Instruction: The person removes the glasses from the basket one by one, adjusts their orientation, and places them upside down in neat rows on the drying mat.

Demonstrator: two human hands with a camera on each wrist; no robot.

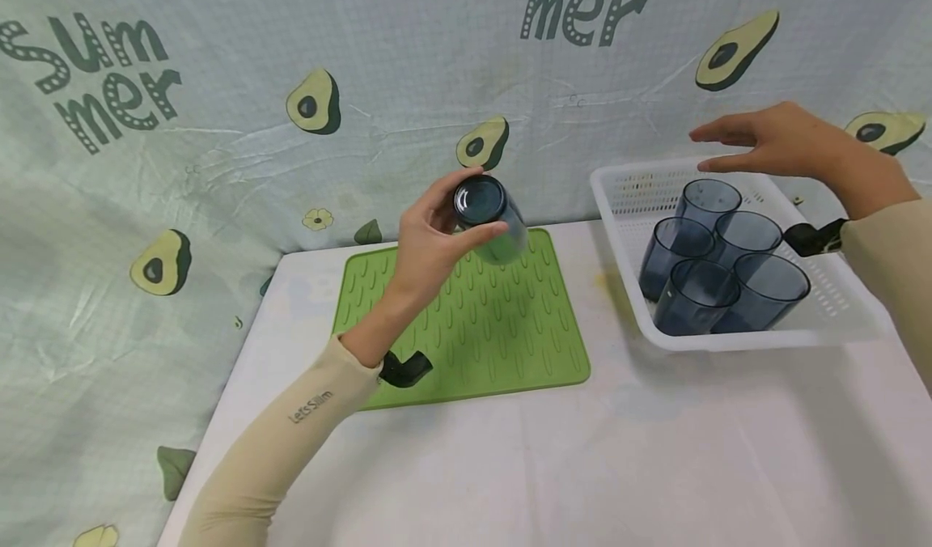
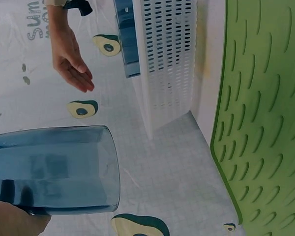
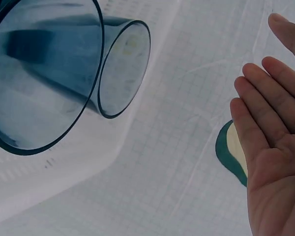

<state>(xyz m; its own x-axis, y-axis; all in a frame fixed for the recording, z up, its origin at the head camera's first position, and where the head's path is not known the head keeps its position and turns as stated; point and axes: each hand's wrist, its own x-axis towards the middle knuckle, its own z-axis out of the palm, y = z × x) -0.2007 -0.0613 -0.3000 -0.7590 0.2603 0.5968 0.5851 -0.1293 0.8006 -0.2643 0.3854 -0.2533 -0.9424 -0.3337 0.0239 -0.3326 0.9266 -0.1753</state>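
My left hand (image 1: 429, 235) grips a blue-tinted drinking glass (image 1: 510, 227) above the green ridged mat (image 1: 466, 328). The glass is tipped, its base turned up toward the head camera and its mouth facing down and away. In the left wrist view the same glass (image 2: 59, 169) lies sideways across the picture, with part of the hand at its base end. My right hand (image 1: 797, 146) hovers over the back of the white basket (image 1: 629, 280), holding nothing. Its fingers (image 3: 265, 103) are extended in the right wrist view. Several matching glasses (image 1: 699, 288) stand in the basket below it.
The white table (image 1: 524, 458) spreads out in front of the mat and basket. A cloth (image 1: 393, 61) printed with avocados and lettering hangs behind them and along the left side. The basket has perforated walls and stands right of the mat.
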